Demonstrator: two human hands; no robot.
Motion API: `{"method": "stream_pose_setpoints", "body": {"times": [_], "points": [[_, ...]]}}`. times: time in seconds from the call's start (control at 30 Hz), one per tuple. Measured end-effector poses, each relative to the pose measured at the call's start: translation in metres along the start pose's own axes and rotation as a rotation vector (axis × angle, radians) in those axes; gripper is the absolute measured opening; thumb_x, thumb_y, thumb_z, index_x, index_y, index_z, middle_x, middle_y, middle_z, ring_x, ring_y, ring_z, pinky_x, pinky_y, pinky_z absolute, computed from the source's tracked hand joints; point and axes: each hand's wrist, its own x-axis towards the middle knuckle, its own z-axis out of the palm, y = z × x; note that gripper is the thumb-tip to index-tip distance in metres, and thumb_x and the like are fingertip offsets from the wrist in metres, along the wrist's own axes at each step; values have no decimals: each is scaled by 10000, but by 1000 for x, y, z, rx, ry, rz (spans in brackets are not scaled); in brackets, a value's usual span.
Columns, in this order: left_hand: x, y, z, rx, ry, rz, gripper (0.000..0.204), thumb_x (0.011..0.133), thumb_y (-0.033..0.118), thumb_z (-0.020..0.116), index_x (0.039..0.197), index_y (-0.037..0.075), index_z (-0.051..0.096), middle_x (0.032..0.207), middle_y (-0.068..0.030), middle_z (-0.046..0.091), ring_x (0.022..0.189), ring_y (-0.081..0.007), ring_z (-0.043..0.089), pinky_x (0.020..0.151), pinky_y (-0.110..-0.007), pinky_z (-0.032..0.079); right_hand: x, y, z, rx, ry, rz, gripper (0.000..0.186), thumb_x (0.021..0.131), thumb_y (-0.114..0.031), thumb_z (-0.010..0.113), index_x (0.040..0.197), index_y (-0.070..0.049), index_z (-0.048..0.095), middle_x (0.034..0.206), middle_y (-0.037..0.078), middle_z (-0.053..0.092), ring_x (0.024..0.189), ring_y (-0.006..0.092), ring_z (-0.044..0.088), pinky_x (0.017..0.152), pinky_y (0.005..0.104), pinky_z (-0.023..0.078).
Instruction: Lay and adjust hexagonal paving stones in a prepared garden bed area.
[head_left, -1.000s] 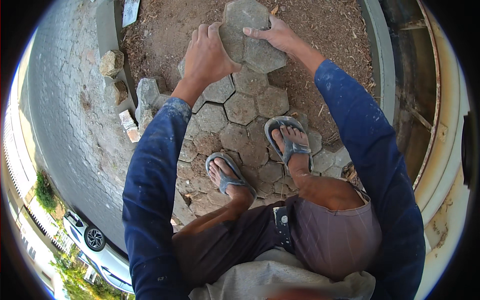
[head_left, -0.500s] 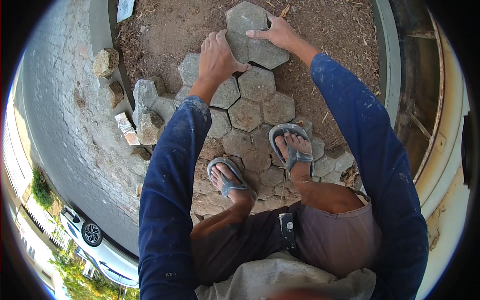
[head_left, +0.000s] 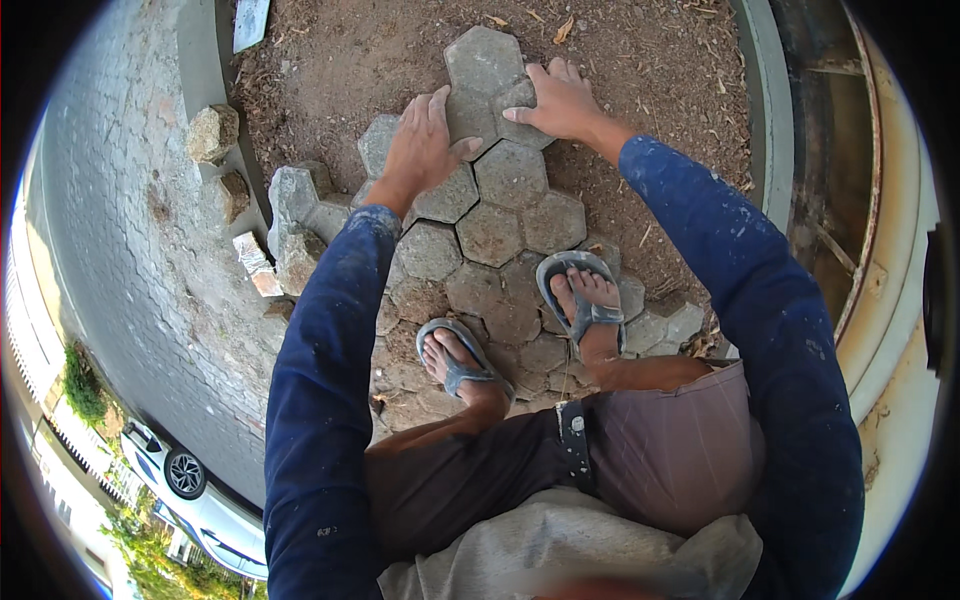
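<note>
A grey concrete paving block (head_left: 482,60) of joined hexagon lobes lies at the far edge of the laid pavers (head_left: 510,172). At its left edge my left hand (head_left: 422,145) has its fingers along the side and the thumb near its lower part. My right hand (head_left: 565,102) grips the right lobe, thumb on top and fingers over the outer edge. The block rests close against the neighbouring pavers. My fingers hide parts of both its sides.
My sandalled feet (head_left: 583,295) stand on the laid pavers. Bare brown soil (head_left: 650,60) lies beyond and to the right, bounded by a concrete kerb (head_left: 770,120). Loose stone chunks (head_left: 212,133) sit along the left kerb. A white car (head_left: 215,520) stands on the street at lower left.
The paving block has come slightly nearer to me, toward the laid pavers. My hands have moved with it, and the left fingers have straightened somewhat.
</note>
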Motion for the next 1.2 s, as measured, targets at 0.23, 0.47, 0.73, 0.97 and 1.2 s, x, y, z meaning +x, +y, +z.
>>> {"method": "stream_pose_setpoints", "body": {"times": [0.23,0.47,0.73,0.97,1.2], "points": [[1,-5,-2,44,-129,-55,994,836,553,729,1526,-8,287,1397,-254,475,1340,-420,449,1150,-476,350,-13,-8,-3,30,22,54,821,824,-603,739,1353,-17,513,1330,251,489,1298,430,432,1051,571,353],[2,3,-4,104,-97,-90,1028,808,584,731,1536,7,291,1421,-209,488,1365,-384,447,1195,-481,295,-12,-7,-11,18,20,54,819,818,-598,751,1331,-6,515,1334,256,497,1292,423,446,1033,585,368],[5,11,-6,86,-135,-149,1002,767,502,814,1491,0,336,1384,-196,509,1355,-363,460,1208,-491,264,-22,-5,-9,96,73,19,838,828,-594,742,1390,-21,499,1290,216,510,1284,410,448,1056,537,367],[3,12,-4,1,-98,-161,1051,713,434,879,1484,-24,330,1393,-224,502,1384,-405,419,1201,-502,264,16,70,-27,358,343,-142,684,916,-523,678,1362,-17,559,1326,192,563,1318,387,465,1073,492,383],[20,29,-6,19,-161,-225,1218,634,546,893,1518,-21,276,1385,-247,487,1368,-401,432,1217,-550,211,42,80,-39,176,731,162,623,934,-516,659,1319,-32,586,1286,196,574,1227,386,523,1067,501,383]]}}
